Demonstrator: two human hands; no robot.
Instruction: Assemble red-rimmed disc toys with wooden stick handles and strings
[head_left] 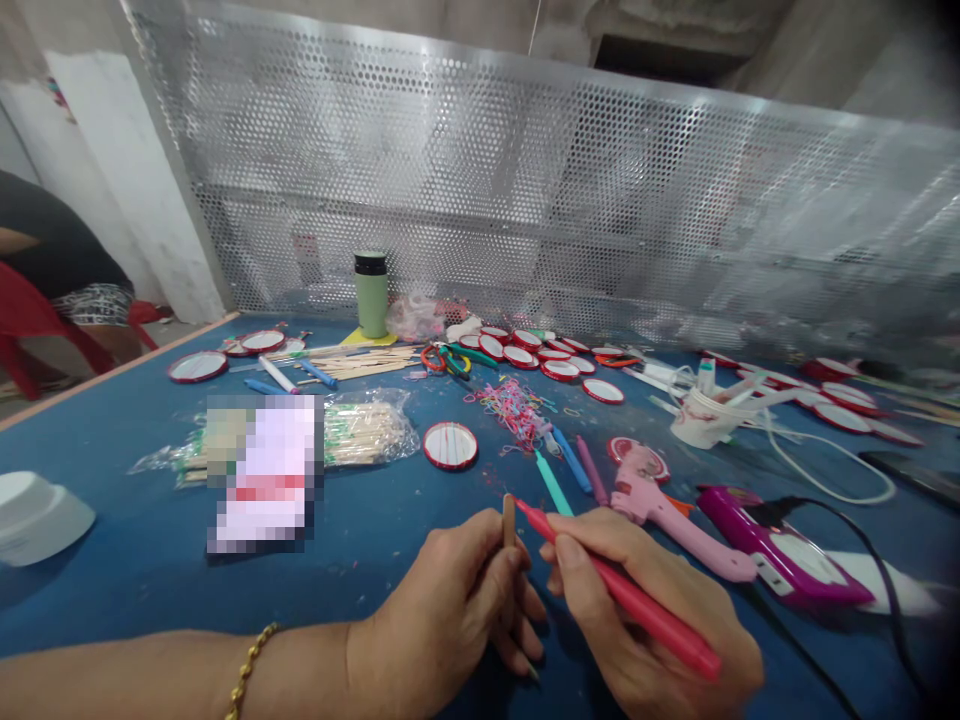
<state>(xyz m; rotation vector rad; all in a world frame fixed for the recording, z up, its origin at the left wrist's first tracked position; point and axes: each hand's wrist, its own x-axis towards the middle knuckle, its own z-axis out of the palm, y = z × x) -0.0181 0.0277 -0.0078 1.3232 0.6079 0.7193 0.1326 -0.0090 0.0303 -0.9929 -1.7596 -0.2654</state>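
My left hand (469, 595) pinches a small flat wooden stick (509, 522) upright between thumb and fingers, its top end sticking out. In my right hand (645, 610) is a red marker pen (652, 615), held like a pencil with its tip close to the stick's top edge. Whether the tip touches the wood I cannot tell. Just beyond my hands lie a teal pen (553, 484), a blue pen (572, 460) and a heap of small colourful rubber bands (514, 405). A round red-rimmed white disc (450, 445) lies ahead of my left hand.
A pink glue gun (675, 520) and a purple power strip (787, 550) with a black cord lie right. Behind them stands a white cup (701, 418). Left are bagged sticks (367, 428) and a white bowl-like container (37, 518). A green bottle (371, 300) stands before the perforated metal screen (480, 150).
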